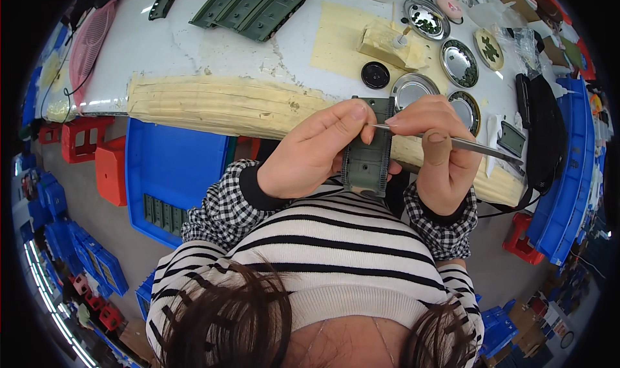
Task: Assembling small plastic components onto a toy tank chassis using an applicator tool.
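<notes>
My left hand (300, 152) is closed around a dark green moulded plastic part (367, 158), long and narrow with toothed side edges, held upright in front of my chest. Metal tweezers (475, 146) are gripped in my right hand (445, 168), whose thumb has a brown covering on its tip. The tweezers' points reach the upper part of the green piece, beside my left fingertips. Whatever small thing lies between the points, if any, is too small to make out.
Several metal dishes (460, 63) of small green pieces stand at the right, near a foam block (389, 45) and a black lid (375, 75). Larger green panels (250, 10) lie farther back. The table edge has yellow padding (213, 103); a blue bin (177, 164) sits below left.
</notes>
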Available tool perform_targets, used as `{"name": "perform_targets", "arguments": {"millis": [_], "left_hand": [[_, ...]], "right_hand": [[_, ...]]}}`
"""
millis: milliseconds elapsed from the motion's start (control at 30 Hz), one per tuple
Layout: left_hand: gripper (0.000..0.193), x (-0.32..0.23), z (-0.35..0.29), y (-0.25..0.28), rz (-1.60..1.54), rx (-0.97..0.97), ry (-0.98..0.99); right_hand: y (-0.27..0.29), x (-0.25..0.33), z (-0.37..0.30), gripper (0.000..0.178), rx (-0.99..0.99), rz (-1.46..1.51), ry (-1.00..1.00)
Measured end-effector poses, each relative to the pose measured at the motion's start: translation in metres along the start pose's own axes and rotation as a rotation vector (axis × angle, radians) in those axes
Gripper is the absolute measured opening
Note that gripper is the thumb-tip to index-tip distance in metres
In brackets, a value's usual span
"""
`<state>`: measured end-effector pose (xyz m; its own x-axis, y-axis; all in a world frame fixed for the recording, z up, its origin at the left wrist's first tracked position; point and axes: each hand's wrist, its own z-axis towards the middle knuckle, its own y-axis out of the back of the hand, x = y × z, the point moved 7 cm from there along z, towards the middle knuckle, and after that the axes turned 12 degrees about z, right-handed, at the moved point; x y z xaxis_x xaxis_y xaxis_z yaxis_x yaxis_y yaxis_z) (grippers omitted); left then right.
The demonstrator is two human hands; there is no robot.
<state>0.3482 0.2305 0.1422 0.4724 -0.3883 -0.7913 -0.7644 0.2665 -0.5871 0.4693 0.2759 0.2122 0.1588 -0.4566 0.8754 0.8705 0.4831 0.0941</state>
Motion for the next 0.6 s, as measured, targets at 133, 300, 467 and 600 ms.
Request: {"name": "perform_targets", "arguments": {"millis": [133,300,467,600], "left_hand": [[0.032,-0.020,-0.009,0.011,0.072,-0.135,-0.028],[0.051,-0.047,-0.016,0.031,0.206,-0.270,-0.193],[0.053,-0.051,-0.016,0.039,0.198,-0.314,-0.283],[0.052,-0.047,-0.015,0.039,0.171,-0.321,-0.289]], "right_hand": [[0.015,-0.014,-0.001,0.021,-0.232,0.000,-0.117],[0.018,-0.044,0.003,0.017,-0.232,-0.312,-0.127],[0.011,-0.045,0.009,0.012,-0.192,-0.464,-0.059],[0.008,-0.045,0.012,0.012,-0.145,-0.518,-0.001]]}}
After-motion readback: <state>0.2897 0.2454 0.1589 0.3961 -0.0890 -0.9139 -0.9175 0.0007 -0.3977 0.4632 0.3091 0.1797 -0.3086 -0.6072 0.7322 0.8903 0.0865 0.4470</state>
